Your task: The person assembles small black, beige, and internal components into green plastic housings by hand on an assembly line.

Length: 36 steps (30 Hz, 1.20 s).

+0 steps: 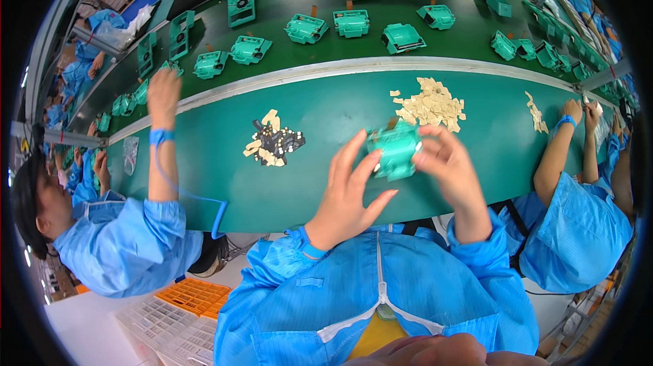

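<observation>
A green plastic housing (396, 152), somewhat blurred, is held above the worktop in front of me. My left hand (347, 186) has its fingertips against the housing's left side, its thumb standing apart. At the right side my right hand (449, 170) grips the housing between thumb and fingers. A small brown tab sticks up from its top edge. Just beyond lies a heap of small cream-coloured pieces (432, 102). Farther left on the green worktop (326, 196) is a mixed pile of small black parts (277, 140) and cream pieces.
Past a pale rail (340, 71), a dark green belt (299, 60) carries several green housings (351, 24). A co-worker's arm (163, 107) with a blue wrist strap reaches over the belt at left. Another co-worker (575, 230) sits at right. Orange trays (194, 296) stand lower left.
</observation>
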### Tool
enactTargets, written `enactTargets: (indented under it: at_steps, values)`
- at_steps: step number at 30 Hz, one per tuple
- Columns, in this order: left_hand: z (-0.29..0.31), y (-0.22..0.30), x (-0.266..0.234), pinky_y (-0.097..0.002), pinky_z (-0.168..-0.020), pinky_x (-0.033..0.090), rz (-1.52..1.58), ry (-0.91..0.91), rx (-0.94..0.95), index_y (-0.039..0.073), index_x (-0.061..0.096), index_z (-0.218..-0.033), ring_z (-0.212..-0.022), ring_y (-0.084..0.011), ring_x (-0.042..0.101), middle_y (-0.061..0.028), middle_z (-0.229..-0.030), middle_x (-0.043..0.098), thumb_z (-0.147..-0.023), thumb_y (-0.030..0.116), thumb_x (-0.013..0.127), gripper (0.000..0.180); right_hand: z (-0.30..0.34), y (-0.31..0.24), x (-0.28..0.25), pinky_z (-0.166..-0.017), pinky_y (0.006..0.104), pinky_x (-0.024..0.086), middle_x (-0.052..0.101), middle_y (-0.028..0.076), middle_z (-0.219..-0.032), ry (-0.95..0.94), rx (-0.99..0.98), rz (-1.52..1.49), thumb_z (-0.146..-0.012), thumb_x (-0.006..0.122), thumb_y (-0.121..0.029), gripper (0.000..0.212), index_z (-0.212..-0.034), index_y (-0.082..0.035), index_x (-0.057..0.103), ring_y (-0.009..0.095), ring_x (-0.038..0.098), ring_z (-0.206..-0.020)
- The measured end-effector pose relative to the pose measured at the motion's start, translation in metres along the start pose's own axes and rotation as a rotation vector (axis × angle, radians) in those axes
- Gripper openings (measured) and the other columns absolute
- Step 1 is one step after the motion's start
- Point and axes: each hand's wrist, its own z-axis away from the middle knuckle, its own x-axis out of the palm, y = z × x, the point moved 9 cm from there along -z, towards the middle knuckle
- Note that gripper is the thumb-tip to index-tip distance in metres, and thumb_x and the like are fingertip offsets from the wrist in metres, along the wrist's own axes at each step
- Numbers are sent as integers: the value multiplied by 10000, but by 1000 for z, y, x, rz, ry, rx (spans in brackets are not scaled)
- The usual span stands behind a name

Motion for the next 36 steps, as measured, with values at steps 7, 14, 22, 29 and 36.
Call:
enactTargets:
  at_steps: [7, 14, 22, 29, 36]
  values:
    - [23, -37, -55, -442, -1064, 451, -55, 192, -140, -10, 522, -1340, -1269, -374, 544, -224, -1442, 488, -811, 36, 785, 592, -126, -68, -190, -841, 293, 515, 700, 138, -1076, 644, -295, 312, -935, 747, -263, 631, -1392, 99, 503, 185, 688, -930]
    - [51, -66, -107, -392, -978, 493, -255, 309, -307, -12, 625, -1199, -1154, -327, 609, -182, -1281, 607, -865, 5, 722, 348, -205, -58, -292, -821, 328, 539, 721, 129, -1016, 785, -256, 818, -921, 745, -325, 493, -1219, 61, 674, 185, 698, -927]
    - [54, -119, -121, -327, -758, 542, -278, 265, -543, 10, 711, -1071, -854, -223, 672, -114, -969, 670, -867, 16, 735, 206, -89, -73, -44, -857, 350, 498, 659, 127, -1020, 340, -806, 941, -931, 669, -83, 152, -1037, 24, 650, 246, 621, -924]
    - [0, -144, -126, -363, -703, 547, -400, 244, -490, 20, 729, -943, -771, -265, 678, -117, -875, 666, -875, 76, 720, 89, -31, -52, 9, -756, 388, 497, 644, 155, -949, 162, -1066, 954, -794, 646, 139, 192, -950, 28, 635, 321, 617, -868]
    - [-21, -197, -104, -375, -717, 547, -460, -56, -691, -10, 747, -916, -779, -254, 685, -137, -888, 698, -826, 209, 759, 237, -34, -54, -7, -724, 384, 492, 633, 154, -903, 207, -1070, 925, -800, 631, 132, 158, -924, 34, 632, 319, 609, -831]
